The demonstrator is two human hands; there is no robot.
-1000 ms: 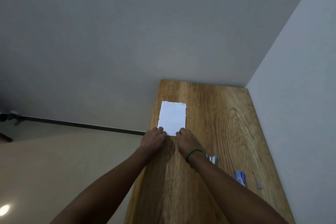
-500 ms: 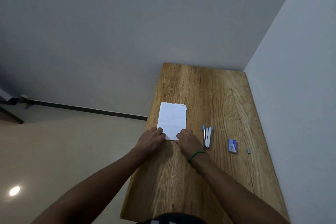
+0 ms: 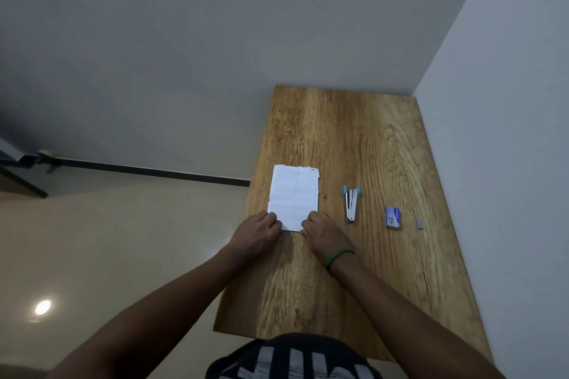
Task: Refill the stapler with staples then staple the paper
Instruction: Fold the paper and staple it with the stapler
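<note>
Head view, two hands [image 3: 292, 232] on one paper [image 3: 294, 194], one stapler [image 3: 351, 203], one staple box [image 3: 393, 217]

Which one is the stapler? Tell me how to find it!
Look at the wooden table and find the white paper under the two hands. Just to the right of the paper lies the stapler, thin, shiny silver, with light blue tips at its far end. The little blue box and the tiny grey block further right are shorter and squarer.

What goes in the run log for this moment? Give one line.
phase: pre-refill | left hand, right hand: on paper near edge | stapler, staple box: untouched on table
</note>
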